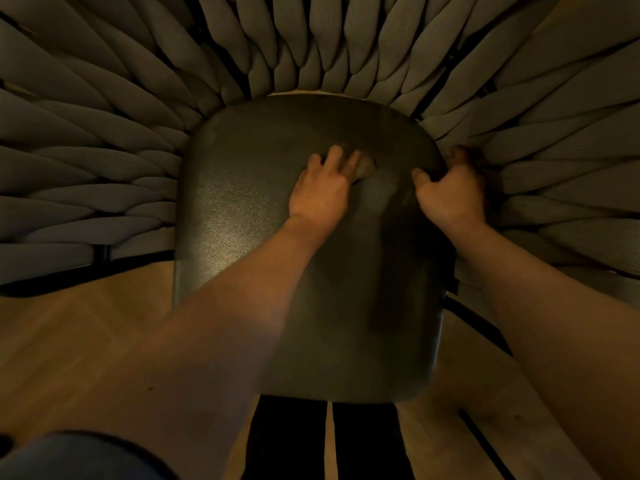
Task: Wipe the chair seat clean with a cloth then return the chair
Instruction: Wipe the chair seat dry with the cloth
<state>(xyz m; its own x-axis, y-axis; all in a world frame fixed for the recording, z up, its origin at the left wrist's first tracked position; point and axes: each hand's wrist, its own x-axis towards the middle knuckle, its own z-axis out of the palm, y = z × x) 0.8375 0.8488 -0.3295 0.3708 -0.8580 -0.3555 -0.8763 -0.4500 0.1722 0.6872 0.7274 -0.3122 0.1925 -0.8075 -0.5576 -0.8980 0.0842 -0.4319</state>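
A chair with a dark leather-like seat [242, 237] fills the middle of the head view, ringed by a woven grey rope backrest [263, 46]. My left hand [322, 188] lies palm down on the seat near its back, fingers pressed on a small bunched cloth [365, 168] that shows only at the fingertips. My right hand [450, 192] grips the seat's right edge, thumb on top and fingers curled between the seat and the ropes.
Light wooden floor [86, 323] lies under and around the chair. Thin black chair frame bars [474, 317] run along the right side. My dark trouser legs [287, 441] stand just in front of the seat's near edge.
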